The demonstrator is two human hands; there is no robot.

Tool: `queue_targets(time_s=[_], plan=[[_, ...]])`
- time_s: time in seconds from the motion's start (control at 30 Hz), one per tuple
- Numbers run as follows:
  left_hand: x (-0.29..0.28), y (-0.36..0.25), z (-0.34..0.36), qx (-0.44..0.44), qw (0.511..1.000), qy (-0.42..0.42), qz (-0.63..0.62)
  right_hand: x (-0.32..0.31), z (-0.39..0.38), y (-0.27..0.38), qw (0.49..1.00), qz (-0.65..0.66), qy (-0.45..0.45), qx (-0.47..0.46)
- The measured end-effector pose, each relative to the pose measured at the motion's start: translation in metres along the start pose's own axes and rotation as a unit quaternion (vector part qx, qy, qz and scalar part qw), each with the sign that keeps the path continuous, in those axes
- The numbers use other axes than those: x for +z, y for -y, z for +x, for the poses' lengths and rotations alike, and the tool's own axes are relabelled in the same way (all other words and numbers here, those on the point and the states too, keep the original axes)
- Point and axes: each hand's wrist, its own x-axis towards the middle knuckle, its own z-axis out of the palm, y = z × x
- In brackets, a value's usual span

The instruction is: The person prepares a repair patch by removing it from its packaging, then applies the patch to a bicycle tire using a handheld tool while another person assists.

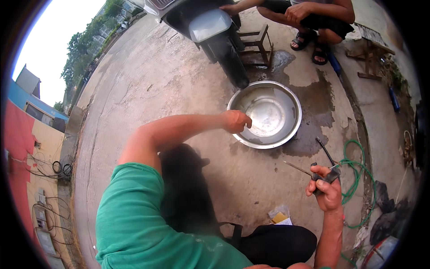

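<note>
My right hand (pixel 327 188) is wrapped round the black handle (pixel 330 175) of a tool with a thin pointed metal shaft (pixel 297 168), like a T-handle tyre-plug tool. The shaft points up and left. My left hand (pixel 236 121) is closed at the near-left rim of a wide round metal basin (pixel 280 96). Its fingers are curled, and I cannot make out anything in them. The basin stands on the concrete below a scooter's rear wheel (pixel 233 67). Close beyond my right hand is a black rod (pixel 324 150); whether it touches the hand is unclear.
A low wooden stool (pixel 259 44) stands by the scooter, where another person (pixel 313 20) squats with one hand near it. A green hose (pixel 351 163) lies coiled at right. Small packets (pixel 280 218) lie near my knee. Wet patches (pixel 316 107) spread beside the basin.
</note>
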Motion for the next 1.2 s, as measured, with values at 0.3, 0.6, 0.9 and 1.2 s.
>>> queue_targets(time_s=[0.3,0.6,0.9,1.2], plan=[[-0.036,0.082,-0.040,-0.006,0.951,-0.019,-0.309,0.098,0.096,-0.004,0.981,-0.178,-0.016,0.070],[-0.066,0.091,-0.042,0.400,0.895,-0.059,-0.186,0.214,0.221,-0.026,0.936,-0.312,-0.074,0.143],[-0.080,0.206,-0.009,0.404,0.839,-0.127,-0.343,0.258,0.267,-0.011,0.943,-0.261,-0.205,0.025],[-0.116,0.215,-0.001,0.101,0.831,-0.296,-0.460,0.272,0.352,-0.018,0.733,-0.611,-0.244,-0.172]])
